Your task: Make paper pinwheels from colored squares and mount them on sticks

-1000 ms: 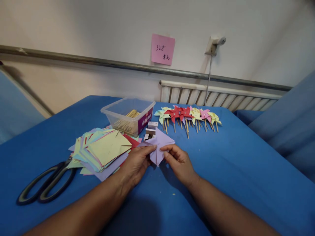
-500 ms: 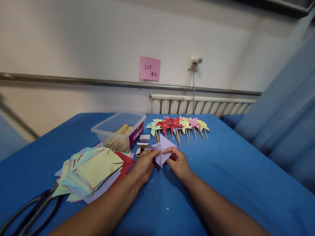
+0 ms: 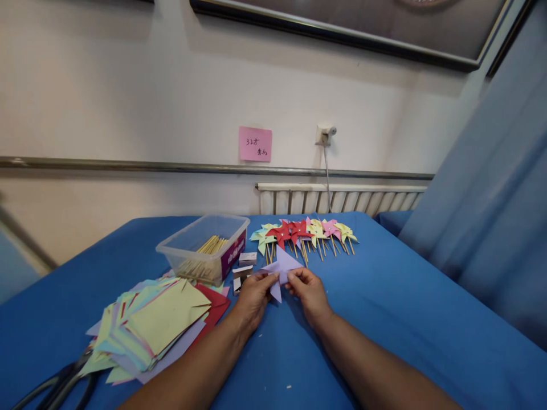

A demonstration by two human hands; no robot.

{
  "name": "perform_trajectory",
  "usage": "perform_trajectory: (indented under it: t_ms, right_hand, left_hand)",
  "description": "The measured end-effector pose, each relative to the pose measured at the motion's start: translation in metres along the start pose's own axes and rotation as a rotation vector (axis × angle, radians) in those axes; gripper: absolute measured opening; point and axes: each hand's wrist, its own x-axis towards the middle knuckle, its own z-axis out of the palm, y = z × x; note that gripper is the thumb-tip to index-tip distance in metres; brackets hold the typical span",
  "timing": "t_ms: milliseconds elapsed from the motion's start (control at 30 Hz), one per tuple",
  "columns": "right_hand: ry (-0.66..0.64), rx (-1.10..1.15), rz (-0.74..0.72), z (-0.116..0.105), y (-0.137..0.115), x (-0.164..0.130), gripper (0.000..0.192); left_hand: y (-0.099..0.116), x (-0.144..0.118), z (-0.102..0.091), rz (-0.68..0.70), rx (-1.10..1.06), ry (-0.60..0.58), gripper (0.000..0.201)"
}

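Note:
Between my hands is a purple paper pinwheel (image 3: 282, 263), its points folded toward the middle, held above the blue table. My left hand (image 3: 255, 296) is closed on its left side, with the thumb near the centre. My right hand (image 3: 308, 290) pinches its right side between thumb and fingers. No stick shows on this pinwheel. Just left of my left hand lies an open small box (image 3: 242, 279) with dark bits inside. Behind it sits another small box (image 3: 248, 259). Finished pinwheels on sticks (image 3: 299, 230) lie in a row beyond my hands, in red, yellow, pink and green.
A clear plastic tub (image 3: 205, 245) of thin sticks stands at the back left. Stacked coloured paper squares (image 3: 166, 319) lie in front of it, with black-handled scissors (image 3: 64, 381) at the near left. A blue curtain (image 3: 482, 210) hangs on the right.
The camera has tilted up, so the scene sits lower. The pinwheel's points are drawn further inward, and my right fingers have shifted from its centre to its right side.

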Motion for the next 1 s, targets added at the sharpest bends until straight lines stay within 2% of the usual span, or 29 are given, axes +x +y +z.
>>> perform_trajectory:
  t_ms: [167,567,1000]
  right_hand:
    - [-0.026,-0.085,-0.057,0.0032,-0.0006,-0.0012,0.029]
    - [0.068,-0.125,-0.066,0.0058,0.0026,-0.0020,0.027]
    - [0.123,-0.264,-0.144,0.0038,0.0066,-0.0006,0.023]
  left_hand:
    - [-0.0004,-0.0011,-0.0013,0.004,-0.005,0.021,0.022]
    - [-0.0065,0.0022,-0.0047,0.033,0.050,0.048,0.030]
    - [-0.0073,0.0027,-0.0059,0.039,0.070,0.001,0.027]
